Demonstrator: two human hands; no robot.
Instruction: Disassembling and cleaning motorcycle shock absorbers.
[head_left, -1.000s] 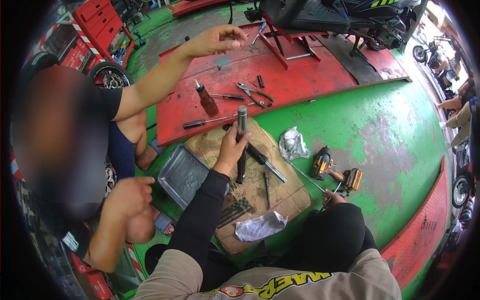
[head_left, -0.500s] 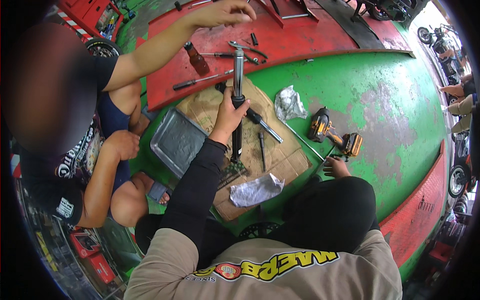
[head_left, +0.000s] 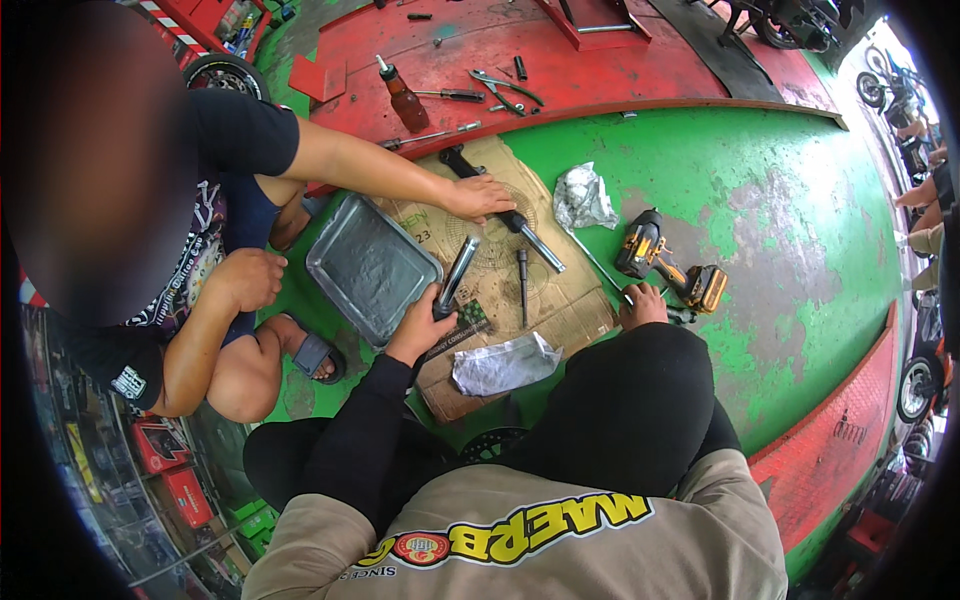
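My left hand (head_left: 424,326) is closed round a fork tube (head_left: 459,272) with a chrome upper part and a dark lower part, tilted beside the grey tray. Its lower end is hidden by my hand and arm. By my right knee, my right hand (head_left: 643,306) has its fingers curled at the near end of a long thin metal rod (head_left: 596,258). A second fork tube (head_left: 540,246) lies on the flattened cardboard (head_left: 585,318). Resting on it is a co-worker's hand (head_left: 482,197). A dark slim tool (head_left: 523,287) and a crumpled cloth (head_left: 506,364) lie nearer me.
The grey tray (head_left: 362,262) stands left of the cardboard. To the right lie a cordless impact wrench (head_left: 668,262) and a whitish rag (head_left: 584,197). A red platform (head_left: 590,85) beyond holds a reddish-brown bottle (head_left: 403,98), pliers (head_left: 506,92) and a screwdriver (head_left: 452,95). A co-worker sits at left.
My left hand has lowered the fork tube toward me and tilted it. My right hand has moved slightly left and up to the rod. The co-worker's raised arm has come down onto the other fork tube.
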